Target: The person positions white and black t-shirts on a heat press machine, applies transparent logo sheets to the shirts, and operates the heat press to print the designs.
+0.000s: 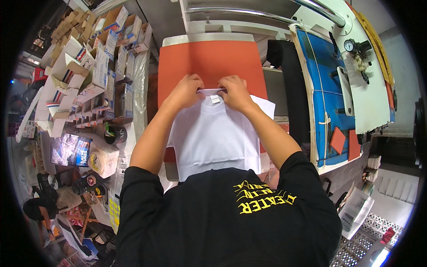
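A white T-shirt lies over an orange-red padded platen, its collar toward the far side and its lower part hanging near my body. My left hand is closed on the left side of the collar, fingertips curled over the edge. On the other side, my right hand pinches the collar too. The neckline is drawn straight between both hands. Just below it shows a small white neck label. A slight crease crosses the lower part of the shirt.
Open cardboard boxes are stacked at the left. On the right stand a blue panel with cord and a white machine part with a pressure gauge. Metal bars cross behind the platen. Another person is at the lower left.
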Demonstrator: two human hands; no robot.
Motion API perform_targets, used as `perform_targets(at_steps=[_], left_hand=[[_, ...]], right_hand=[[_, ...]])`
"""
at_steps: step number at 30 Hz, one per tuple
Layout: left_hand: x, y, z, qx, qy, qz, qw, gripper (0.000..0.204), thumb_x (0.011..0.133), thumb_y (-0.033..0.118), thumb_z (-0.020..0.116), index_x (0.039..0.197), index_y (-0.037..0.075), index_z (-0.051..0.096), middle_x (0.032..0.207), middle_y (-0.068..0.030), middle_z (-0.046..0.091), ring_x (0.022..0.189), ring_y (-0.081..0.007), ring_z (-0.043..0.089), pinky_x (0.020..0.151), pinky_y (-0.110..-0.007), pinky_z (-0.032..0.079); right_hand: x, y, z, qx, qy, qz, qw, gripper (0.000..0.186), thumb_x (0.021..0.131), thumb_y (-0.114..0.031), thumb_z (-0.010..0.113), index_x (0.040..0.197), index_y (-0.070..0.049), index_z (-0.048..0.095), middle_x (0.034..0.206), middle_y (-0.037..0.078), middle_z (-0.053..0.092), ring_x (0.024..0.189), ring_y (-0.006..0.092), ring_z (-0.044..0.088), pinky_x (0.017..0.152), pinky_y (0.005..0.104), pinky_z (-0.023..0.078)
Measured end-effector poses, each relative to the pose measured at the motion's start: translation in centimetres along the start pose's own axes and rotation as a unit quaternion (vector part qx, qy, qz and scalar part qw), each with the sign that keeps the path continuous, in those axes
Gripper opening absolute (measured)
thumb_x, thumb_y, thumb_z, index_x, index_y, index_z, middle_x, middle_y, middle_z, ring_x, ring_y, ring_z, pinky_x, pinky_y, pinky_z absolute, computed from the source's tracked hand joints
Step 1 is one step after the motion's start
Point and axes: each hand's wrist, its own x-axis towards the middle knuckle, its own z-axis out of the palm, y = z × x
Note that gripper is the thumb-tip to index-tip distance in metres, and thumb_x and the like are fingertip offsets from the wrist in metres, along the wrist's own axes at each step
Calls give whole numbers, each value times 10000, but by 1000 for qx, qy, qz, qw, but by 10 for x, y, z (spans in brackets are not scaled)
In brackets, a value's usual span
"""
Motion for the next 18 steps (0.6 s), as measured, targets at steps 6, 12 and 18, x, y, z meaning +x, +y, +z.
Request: perform_targets(at_steps=[6,12,18], left_hand=[[-2,25,-2,-126,-27,-238,963,145,819,71,754,882,-25,666,845,-199,703,766,-321,683,707,-405,525],[-4,26,5,-93,30,-240,966,138,812,95,738,840,-24,673,799,-211,700,742,-325,696,687,-401,532],[-2,26,17,-70,56,-268,959,109,777,95,717,828,18,661,792,-200,691,786,-379,679,739,-470,525]], right_hand=[[-1,-8,-5,-16,-42,66,997,72,843,-110,699,907,-76,698,879,98,722,932,309,629,898,468,405],[-8,-11,-2,-21,0,71,997,73,825,-69,665,889,-74,700,834,109,716,906,319,630,871,471,405],[-6,-11,2,-63,5,67,996,72,815,-53,651,871,-65,695,883,111,710,921,306,611,878,476,395]])
